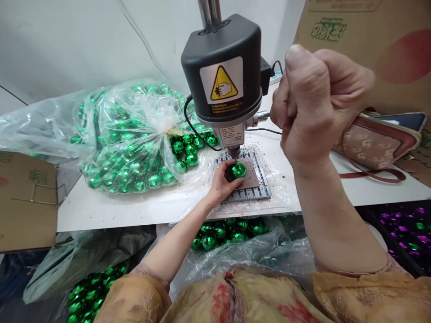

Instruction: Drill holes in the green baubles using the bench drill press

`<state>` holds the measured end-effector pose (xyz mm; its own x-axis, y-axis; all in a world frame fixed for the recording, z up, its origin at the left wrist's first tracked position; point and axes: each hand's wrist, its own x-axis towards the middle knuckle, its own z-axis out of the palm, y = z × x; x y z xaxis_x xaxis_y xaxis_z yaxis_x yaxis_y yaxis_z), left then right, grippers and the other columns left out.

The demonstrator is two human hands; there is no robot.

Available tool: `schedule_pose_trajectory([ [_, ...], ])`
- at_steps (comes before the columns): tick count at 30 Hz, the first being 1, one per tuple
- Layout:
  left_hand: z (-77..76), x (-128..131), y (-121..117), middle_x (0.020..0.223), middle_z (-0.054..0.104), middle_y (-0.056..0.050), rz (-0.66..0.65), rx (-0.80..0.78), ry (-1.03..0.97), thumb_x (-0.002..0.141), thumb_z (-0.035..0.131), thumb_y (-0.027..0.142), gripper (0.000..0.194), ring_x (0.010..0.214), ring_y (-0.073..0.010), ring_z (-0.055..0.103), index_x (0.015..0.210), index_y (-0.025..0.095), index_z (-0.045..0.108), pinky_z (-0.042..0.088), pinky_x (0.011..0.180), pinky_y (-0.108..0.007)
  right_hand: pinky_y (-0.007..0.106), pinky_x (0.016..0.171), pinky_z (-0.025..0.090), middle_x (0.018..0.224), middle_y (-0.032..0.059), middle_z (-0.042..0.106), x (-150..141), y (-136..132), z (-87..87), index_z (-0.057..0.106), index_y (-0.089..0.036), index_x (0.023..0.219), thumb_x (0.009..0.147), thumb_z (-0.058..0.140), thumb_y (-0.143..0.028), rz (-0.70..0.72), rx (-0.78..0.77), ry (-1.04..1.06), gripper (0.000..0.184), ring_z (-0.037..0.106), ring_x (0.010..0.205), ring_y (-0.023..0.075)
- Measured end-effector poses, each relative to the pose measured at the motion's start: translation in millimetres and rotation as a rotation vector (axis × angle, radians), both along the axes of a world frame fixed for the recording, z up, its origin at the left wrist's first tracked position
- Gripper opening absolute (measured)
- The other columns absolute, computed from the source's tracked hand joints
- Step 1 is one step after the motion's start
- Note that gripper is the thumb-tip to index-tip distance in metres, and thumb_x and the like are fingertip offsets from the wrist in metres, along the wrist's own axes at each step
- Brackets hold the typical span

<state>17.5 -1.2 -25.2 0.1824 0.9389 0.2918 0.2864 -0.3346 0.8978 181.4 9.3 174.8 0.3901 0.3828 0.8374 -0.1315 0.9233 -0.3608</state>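
My left hand [222,181] curls its thumb and fingers around a shiny green faceted ball [239,169]. That ball sits on a brown square pad [251,177] over the slotted metal base [264,190], directly beneath the chuck [234,151] of a black bench drill press [224,72]. Raised at the right of the press, my right hand [313,98] is closed in a fist at the end of its feed lever [261,116]; the grip itself is hidden inside the fingers. Dark shavings lie scattered around the base.
Left of the press, a clear plastic bag [134,148] bulges with green balls. More green balls [218,235] lie in plastic below the table edge. A patterned purse [380,139] with a strap rests at right, before a cardboard box [363,27]. Purple and green balls [404,229] fill a dark container.
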Motion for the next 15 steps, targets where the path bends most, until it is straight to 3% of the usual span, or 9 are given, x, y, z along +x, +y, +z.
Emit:
schedule_pose_trajectory([
  [3, 1.5, 1, -2, 0.13, 0.063, -0.012, -0.042, -0.025, -0.035, 0.078, 0.082, 0.044, 0.06, 0.119, -0.0272, 0.062, 0.127, 0.021, 0.055, 0.048, 0.107, -0.045, 0.029, 0.041, 0.016, 0.041, -0.006, 0.025, 0, 1, -0.6, 0.03, -0.02, 0.051, 0.083, 0.07, -0.038, -0.024, 0.001, -0.011, 0.055, 0.024, 0.037, 0.007],
  [8, 5.3, 6, -5, 0.126, 0.065, -0.011, -0.029, -0.041, -0.078, 0.082, 0.077, 0.048, 0.055, 0.116, -0.0254, 0.063, 0.124, 0.021, 0.055, 0.05, 0.105, -0.043, 0.029, 0.043, 0.013, 0.042, -0.0065, 0.024, -1, 2, 0.6, 0.028, -0.021, 0.052, 0.088, 0.063, -0.018, 0.014, 0.017, 0.011, 0.05, 0.023, 0.037, 0.0067],
  [12, 5.9, 9, -7, 0.12, 0.066, -0.01, 0.01, -0.042, -0.095, 0.08, 0.079, 0.051, 0.057, 0.112, -0.0249, 0.065, 0.123, 0.021, 0.054, 0.052, 0.101, -0.042, 0.03, 0.045, 0.015, 0.041, -0.006, 0.025, -3, -4, -1.0, 0.026, -0.021, 0.051, 0.089, 0.058, -0.014, -0.044, 0.011, -0.009, 0.05, 0.022, 0.038, 0.0064],
  [15, 6.3, 9, -7, 0.119, 0.066, -0.011, 0.032, -0.042, -0.083, 0.079, 0.08, 0.052, 0.057, 0.111, -0.0252, 0.065, 0.12, 0.021, 0.055, 0.052, 0.099, -0.042, 0.028, 0.048, 0.017, 0.044, -0.0053, 0.024, -3, -11, -8.1, 0.026, -0.019, 0.051, 0.09, 0.057, -0.017, -0.102, -0.098, -0.015, 0.05, 0.025, 0.04, 0.0043],
])
